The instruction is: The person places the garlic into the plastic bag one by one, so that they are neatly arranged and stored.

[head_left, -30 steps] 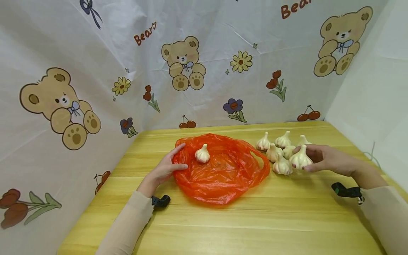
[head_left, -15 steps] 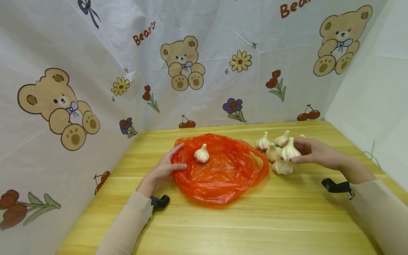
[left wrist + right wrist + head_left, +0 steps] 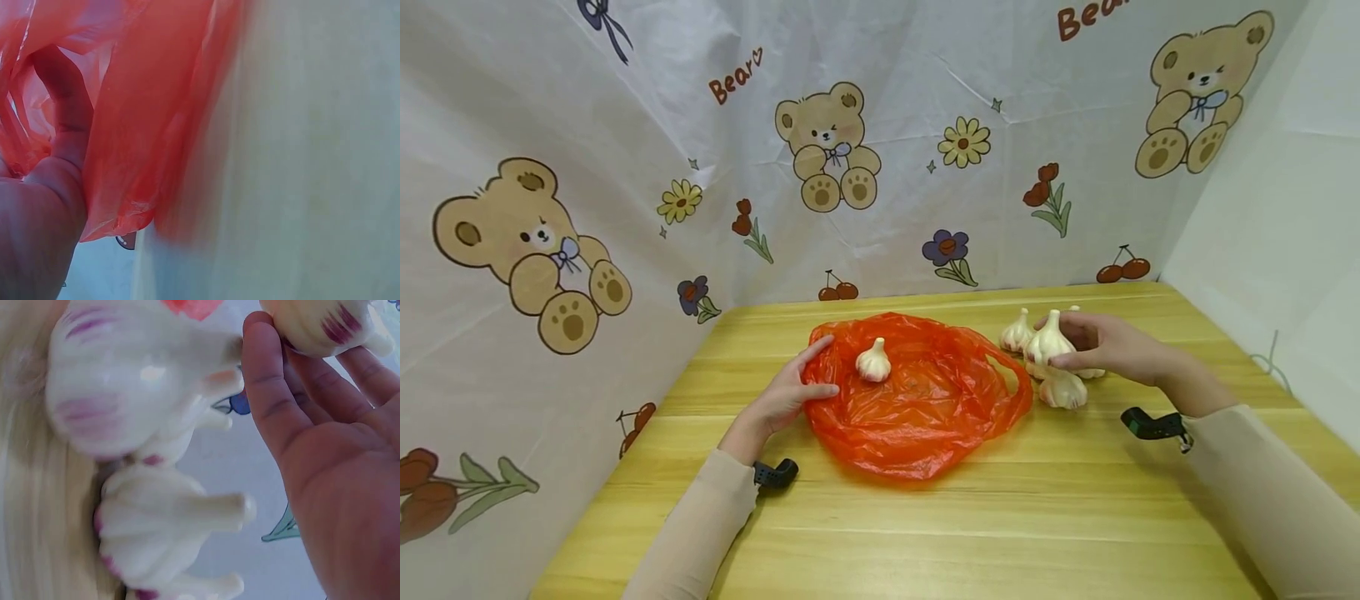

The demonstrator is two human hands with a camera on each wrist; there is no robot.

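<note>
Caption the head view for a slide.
Right hand grips a garlic bulb; left hand holds a red bag with another bulb inside.

Garlic bulbs (image 3: 1063, 390) stand between my right hand (image 3: 1101, 343) and the red bag (image 3: 917, 433); nearer me, the bare tabletop (image 3: 940, 533) leaves passage.

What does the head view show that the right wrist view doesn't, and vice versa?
Only head view: the left grip touching the red plastic bag, and the garlic bulb inside it. Only right wrist view: the palm side of the right grip. Both: that grip holding a garlic bulb, other garlic bulbs on the wooden table, and red plastic.
</note>
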